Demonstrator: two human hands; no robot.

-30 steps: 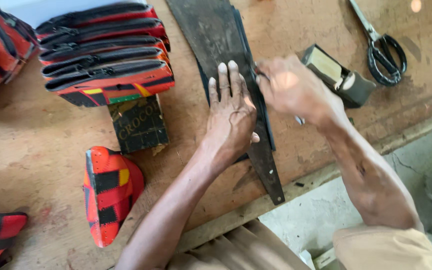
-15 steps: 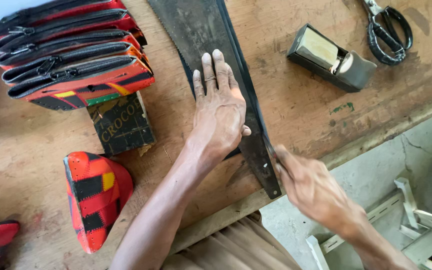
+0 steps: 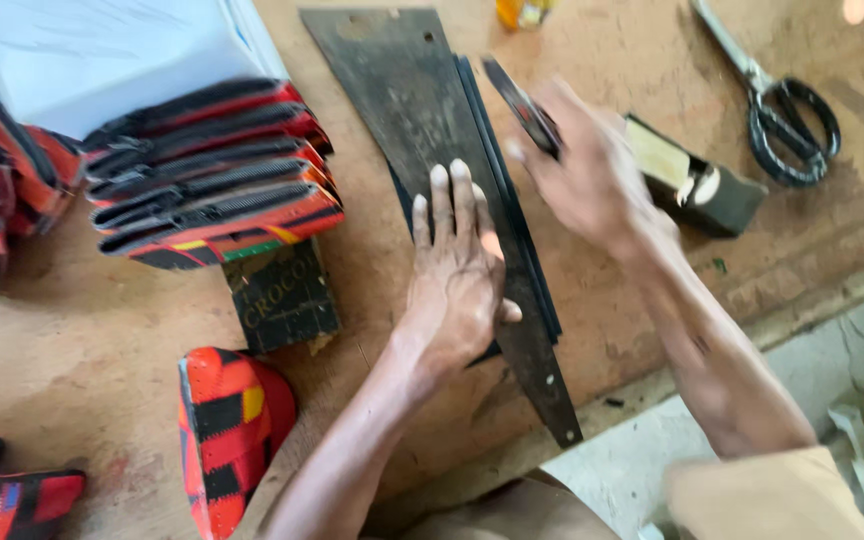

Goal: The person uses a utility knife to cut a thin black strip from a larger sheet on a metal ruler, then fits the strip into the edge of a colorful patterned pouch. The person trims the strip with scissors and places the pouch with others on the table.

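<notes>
My left hand (image 3: 455, 280) lies flat, fingers together, pressing a long dark tapered metal blade (image 3: 402, 90) down on the wooden bench (image 3: 72, 340). A thin dark sheet (image 3: 524, 262) sticks out along the blade's right edge under the hand. My right hand (image 3: 592, 180), blurred by motion, is above the upper part of that edge and grips a small dark knife-like tool (image 3: 518, 102) that points up and left.
A row of red and black patterned pouches (image 3: 207, 180) stands at the left beside a white box (image 3: 102, 50). A small dark printed box (image 3: 282, 295), a patterned folded piece (image 3: 232, 430), black scissors (image 3: 782, 105) and a dark block (image 3: 697, 180) lie around.
My right hand went from the blade's upper edge down to its lower tip near the bench edge, then back up to the top. The left hand stayed pressed on the blade.
</notes>
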